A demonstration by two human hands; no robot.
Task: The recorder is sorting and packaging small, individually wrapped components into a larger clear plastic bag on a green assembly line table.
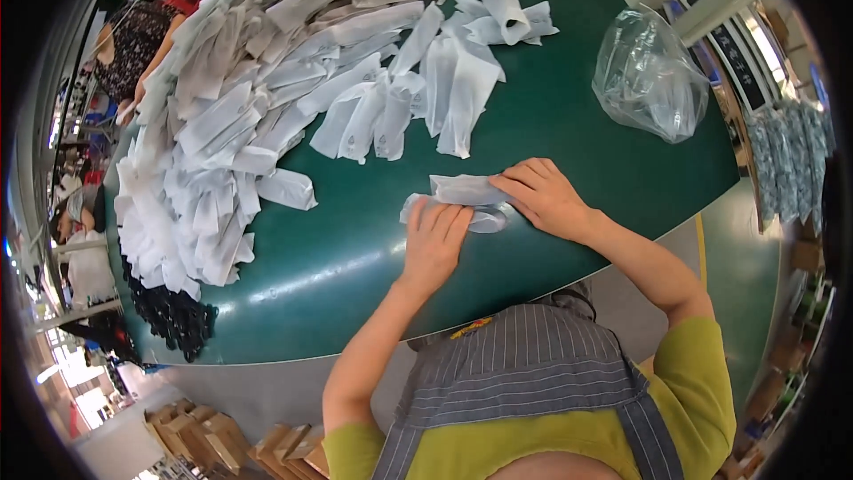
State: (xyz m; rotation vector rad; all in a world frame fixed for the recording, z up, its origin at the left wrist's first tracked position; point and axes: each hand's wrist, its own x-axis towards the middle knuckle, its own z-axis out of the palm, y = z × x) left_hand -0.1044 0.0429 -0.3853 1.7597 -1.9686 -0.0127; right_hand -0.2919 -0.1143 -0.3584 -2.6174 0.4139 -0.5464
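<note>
The green tabletop [569, 124] carries all the work. A large heap of white fabric pouches [240, 98] covers its upper left part; the pouches overlap too densely to count, but they run well into the dozens. A dark pile of small black pieces [178, 320] lies at the left rim, count not readable. One crumpled clear plastic bag [649, 76] sits at the upper right, well apart from the hands.

One white pouch [462, 200] lies flat near the front edge of the tabletop, separate from the heap. The left hand [435, 240] rests on its near end, fingers extended and together, palm down, pressing rather than gripping. The right hand [542, 196] lies on its far end, fingers spread flat, holding the fabric down; neither hand closes around anything.

Judged step: flattening or folding a single pouch. The next move likely calls for both hands to keep the fabric taut and its edges aligned while creasing.
</note>
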